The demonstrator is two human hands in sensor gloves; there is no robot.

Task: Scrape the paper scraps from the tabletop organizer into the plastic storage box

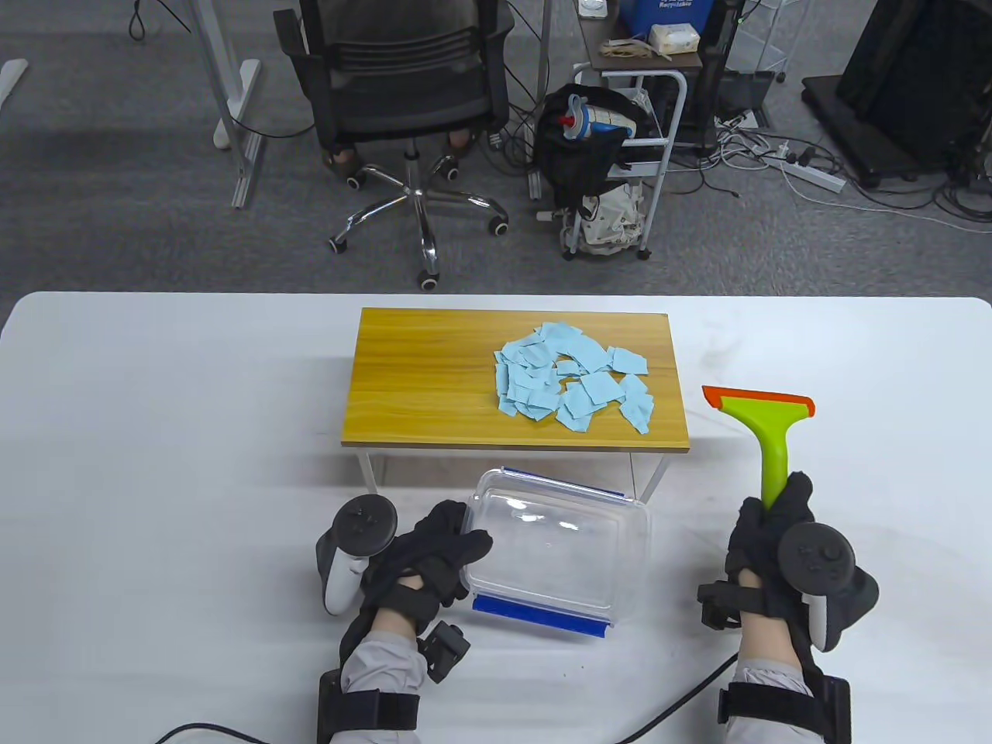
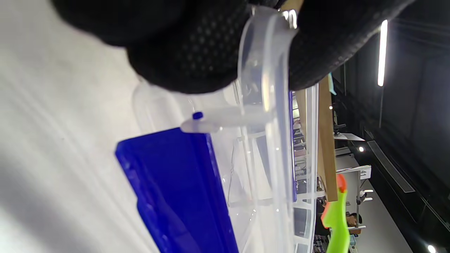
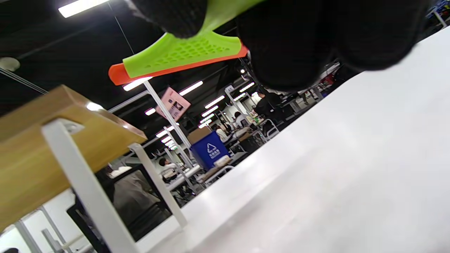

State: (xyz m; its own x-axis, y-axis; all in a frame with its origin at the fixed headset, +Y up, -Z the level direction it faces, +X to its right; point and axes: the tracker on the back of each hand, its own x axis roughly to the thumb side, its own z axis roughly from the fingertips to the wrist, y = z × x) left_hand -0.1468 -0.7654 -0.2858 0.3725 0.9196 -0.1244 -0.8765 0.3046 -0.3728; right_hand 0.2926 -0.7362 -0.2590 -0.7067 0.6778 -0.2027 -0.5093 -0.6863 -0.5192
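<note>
Left hand: the left hand is gripping the left rim of the clear plastic storage box, fingers pinching its edge.
Right hand: the right hand is wrapping around the green handle of the scraper, holding its orange blade up off the table.
Box: it is sitting on the table just in front of the wooden organizer, its 2 blue latches hanging open.
Scraps: the blue paper scraps are lying piled on the organizer's right half.
</note>
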